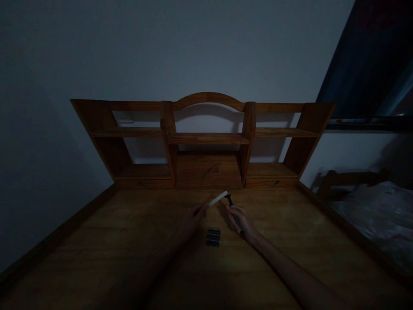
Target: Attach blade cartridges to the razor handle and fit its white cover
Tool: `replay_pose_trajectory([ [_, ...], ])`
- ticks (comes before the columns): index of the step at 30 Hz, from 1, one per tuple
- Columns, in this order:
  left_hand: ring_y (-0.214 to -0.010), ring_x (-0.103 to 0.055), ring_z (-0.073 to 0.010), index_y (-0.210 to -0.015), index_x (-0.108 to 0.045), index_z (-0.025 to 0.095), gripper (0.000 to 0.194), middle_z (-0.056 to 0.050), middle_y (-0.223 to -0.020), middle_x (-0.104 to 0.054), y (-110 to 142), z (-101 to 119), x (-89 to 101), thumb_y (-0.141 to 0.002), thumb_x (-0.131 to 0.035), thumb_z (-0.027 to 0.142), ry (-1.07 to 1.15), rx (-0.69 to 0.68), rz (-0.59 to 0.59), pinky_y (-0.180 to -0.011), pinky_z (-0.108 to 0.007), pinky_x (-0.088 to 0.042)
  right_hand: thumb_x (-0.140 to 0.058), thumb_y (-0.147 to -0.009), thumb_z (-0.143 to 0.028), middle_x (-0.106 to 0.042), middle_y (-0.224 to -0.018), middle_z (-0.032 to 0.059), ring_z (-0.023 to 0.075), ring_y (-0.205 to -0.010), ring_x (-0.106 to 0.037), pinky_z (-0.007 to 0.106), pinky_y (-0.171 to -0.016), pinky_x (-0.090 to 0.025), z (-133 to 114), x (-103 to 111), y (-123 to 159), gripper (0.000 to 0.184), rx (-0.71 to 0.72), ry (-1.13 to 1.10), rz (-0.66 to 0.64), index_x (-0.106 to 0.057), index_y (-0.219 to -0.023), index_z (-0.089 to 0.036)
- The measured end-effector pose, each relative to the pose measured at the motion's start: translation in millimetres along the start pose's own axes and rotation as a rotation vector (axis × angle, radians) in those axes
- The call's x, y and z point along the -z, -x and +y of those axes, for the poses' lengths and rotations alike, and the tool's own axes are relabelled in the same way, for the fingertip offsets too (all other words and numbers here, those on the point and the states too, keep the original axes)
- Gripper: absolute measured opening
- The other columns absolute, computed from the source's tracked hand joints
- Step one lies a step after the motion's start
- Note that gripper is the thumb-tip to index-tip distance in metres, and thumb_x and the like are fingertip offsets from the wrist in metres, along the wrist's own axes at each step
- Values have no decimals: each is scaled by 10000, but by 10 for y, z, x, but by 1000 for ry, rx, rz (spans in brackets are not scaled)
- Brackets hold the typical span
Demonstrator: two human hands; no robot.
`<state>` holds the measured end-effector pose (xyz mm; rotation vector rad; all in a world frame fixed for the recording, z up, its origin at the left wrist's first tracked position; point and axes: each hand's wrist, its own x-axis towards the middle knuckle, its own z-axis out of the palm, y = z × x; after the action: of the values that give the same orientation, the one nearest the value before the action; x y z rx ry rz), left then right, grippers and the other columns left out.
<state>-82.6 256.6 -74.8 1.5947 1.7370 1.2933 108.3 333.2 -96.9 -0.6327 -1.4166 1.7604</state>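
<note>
My left hand (197, 212) is closed around the lower end of a slim white stick (218, 198) that looks like a candle and slants up to the right. My right hand (239, 219) grips a slim dark handheld tool (229, 199) with a wider, forked-looking head; its kind is too dark to tell. The tool's head is right beside the stick's upper tip, and whether they touch I cannot tell. Below and between my hands, three small dark oblong pieces (213, 237) lie in a row on the wooden desk (145, 245).
A wooden shelf unit (209, 138) with open compartments and small drawers (271, 183) stands at the desk's back, against a pale wall (161, 51). Raised wooden edges (348, 224) run along the desk's sides. Bedding (383, 211) and a dark curtain (361, 64) are at right. The light is dim.
</note>
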Motion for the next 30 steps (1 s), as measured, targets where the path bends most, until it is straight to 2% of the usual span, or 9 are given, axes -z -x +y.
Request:
replay_pose_trajectory([
  [12,-637,-511,-146,-665,-571,167,468,15,-627,-549,0,-26,-32,-877,-389,543,-4,-2,-16,-601,-235,-354,-564,-830,-482,-344,-295,-79,70,-261,-267,226,-337,-195,22,9,-21,419,8,3,5,-459,-542,-197],
  [17,-666,-532,-165,-691,-583,168,499,-1,-655,-574,-23,-60,3,-868,-372,584,-17,43,69,-615,-248,-373,-548,-838,-493,-332,-285,-75,75,-263,-260,233,-345,-216,15,9,-15,439,19,17,-16,-454,-524,-201],
  [23,-635,-502,-150,-650,-563,173,485,11,-620,-538,-5,-40,-37,-858,-386,575,3,5,-34,-588,-237,-358,-532,-851,-480,-348,-290,-69,85,-281,-297,233,-367,-247,-16,-11,16,416,32,23,-24,-480,-549,-199],
  [30,-659,-531,-165,-693,-601,163,491,-5,-653,-569,-12,-23,28,-862,-390,573,-20,33,17,-613,-259,-373,-535,-862,-456,-347,-293,-70,83,-282,-294,230,-366,-246,-28,-10,21,410,33,17,-22,-479,-548,-198],
])
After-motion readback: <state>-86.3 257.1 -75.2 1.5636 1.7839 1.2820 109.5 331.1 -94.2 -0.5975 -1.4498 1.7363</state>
